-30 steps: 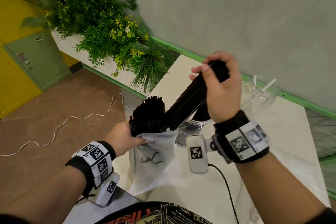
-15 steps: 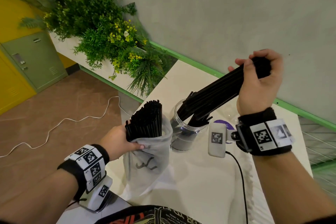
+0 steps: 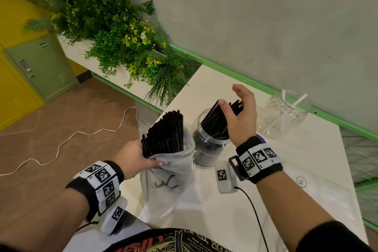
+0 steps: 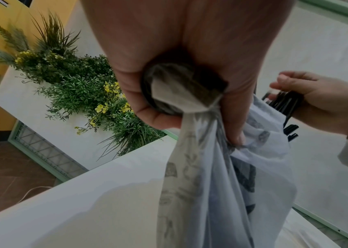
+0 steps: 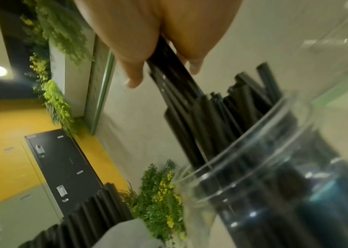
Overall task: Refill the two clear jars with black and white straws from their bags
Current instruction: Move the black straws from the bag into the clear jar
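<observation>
My left hand point(image 3: 135, 157) grips the neck of a thin white plastic bag point(image 3: 169, 178) with a bundle of black straws point(image 3: 165, 135) standing out of it; the left wrist view shows the fingers point(image 4: 169, 67) curled round the bunched bag point(image 4: 211, 184). To its right stands a clear jar point(image 3: 206, 149) with black straws point(image 3: 214, 122) leaning in it. My right hand point(image 3: 231, 98) hovers over their tops with fingers spread; the thumb and palm touch them loosely. A second clear jar point(image 3: 284, 116) at the back right holds a few white straws point(image 3: 298, 101).
The white table point(image 3: 214, 206) ends at a grey wall with a green rail point(image 3: 225, 67). A planter of green plants point(image 3: 122, 47) stands beyond the table's left corner. A white cable point(image 3: 81, 133) lies on the brown floor, near a green locker point(image 3: 41, 67).
My right hand drew a bundle of black straws from the bag, swung it over the near jar, lowered it in and loosened its fingers. The left hand kept hold of the bag.
</observation>
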A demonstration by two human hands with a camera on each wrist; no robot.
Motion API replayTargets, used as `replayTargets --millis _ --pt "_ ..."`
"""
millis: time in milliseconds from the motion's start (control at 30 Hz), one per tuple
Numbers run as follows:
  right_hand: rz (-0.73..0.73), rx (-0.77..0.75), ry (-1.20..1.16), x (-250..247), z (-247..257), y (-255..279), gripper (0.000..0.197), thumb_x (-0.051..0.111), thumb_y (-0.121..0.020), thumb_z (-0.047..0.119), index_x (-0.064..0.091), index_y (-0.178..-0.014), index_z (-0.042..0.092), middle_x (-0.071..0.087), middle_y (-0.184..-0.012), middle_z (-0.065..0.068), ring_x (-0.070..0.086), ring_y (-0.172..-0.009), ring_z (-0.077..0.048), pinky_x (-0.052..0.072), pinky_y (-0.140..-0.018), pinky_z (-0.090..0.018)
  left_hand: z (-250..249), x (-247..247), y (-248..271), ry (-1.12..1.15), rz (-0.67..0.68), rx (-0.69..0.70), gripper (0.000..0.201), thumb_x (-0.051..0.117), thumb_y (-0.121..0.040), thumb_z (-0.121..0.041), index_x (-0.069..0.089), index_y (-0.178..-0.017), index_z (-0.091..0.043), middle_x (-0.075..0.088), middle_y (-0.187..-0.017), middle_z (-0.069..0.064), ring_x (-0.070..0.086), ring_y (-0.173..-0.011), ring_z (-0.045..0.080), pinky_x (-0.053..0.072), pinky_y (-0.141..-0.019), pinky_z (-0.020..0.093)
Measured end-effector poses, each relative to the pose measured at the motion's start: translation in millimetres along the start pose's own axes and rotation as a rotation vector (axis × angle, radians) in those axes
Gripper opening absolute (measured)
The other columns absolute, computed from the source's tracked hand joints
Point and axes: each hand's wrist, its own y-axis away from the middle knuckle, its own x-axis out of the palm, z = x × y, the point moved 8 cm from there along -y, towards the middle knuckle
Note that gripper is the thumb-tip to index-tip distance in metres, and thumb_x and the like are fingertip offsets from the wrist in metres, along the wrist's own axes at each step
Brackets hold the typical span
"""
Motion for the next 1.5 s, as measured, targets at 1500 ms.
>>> replayTargets --millis 1500 --pt "0.337 -0.029 0.629 0 -26 -21 0.022 0.061 -0.091 0.039 0.061 -0.093 0.016 0.047 -0.069 0.009 0.049 -0.071 -0.017 0.037 -0.064 -0.028 -1 1 1 -0.004 0.006 0.02 0.05 0.083 -0.067 -0.04 0.061 -0.107 -0.022 0.067 -0.092 -0.007 0.062 -0.082 0.006 0.05 -0.068 0.024"
